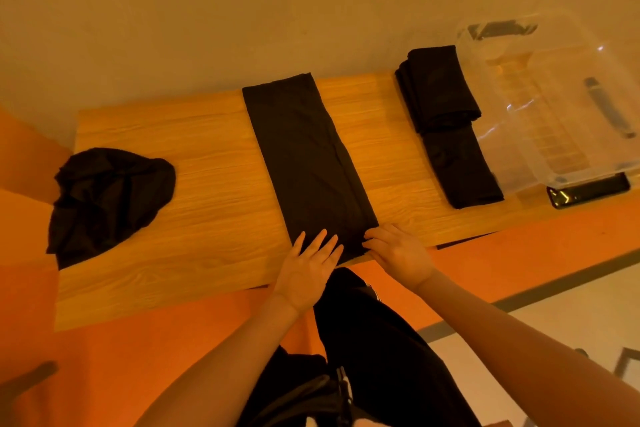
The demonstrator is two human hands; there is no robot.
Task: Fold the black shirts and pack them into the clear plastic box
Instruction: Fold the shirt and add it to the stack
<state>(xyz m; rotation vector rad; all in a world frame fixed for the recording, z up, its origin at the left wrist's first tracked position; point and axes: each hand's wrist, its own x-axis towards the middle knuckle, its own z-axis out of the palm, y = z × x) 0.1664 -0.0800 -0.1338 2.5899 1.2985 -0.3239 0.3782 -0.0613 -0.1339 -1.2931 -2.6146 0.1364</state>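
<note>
From my seat I see a wooden worktop [194, 156] set against a plain wall, with a black shirt [308, 163] laid out in the middle of it as one long narrow strip that runs from the far edge to the near edge; a lengthwise fold line shows along its right half. Both hands are at the near end of that strip; the left hand [308, 270] lies flat on the cloth with its fingers straight and slightly spread, pressing rather than gripping; the right hand [398, 250] sits at the near right corner of the strip with its fingers curled onto the cloth's edge, so I read it as pinching the shirt there, though the fingertips are partly hidden against the dark fabric.

On the left of the worktop, well apart from the strip, lies a crumpled pile of black shirts [107, 201], unfolded, reaching to the near left edge. On the right lie folded black shirts [446, 118]; a thicker stack sits at the far end and overlaps a flatter folded piece that stretches nearer. Just beside these on the right stands the clear plastic box [554, 107], open at the top; I can see no black cloth inside it, only the wood showing through its walls. A dark phone [588, 191] lies flat at the box's near side, touching or almost touching it; I cannot tell which. Below the worktop I see orange flooring [104, 357] and the person's dark trousers [367, 340].
</note>
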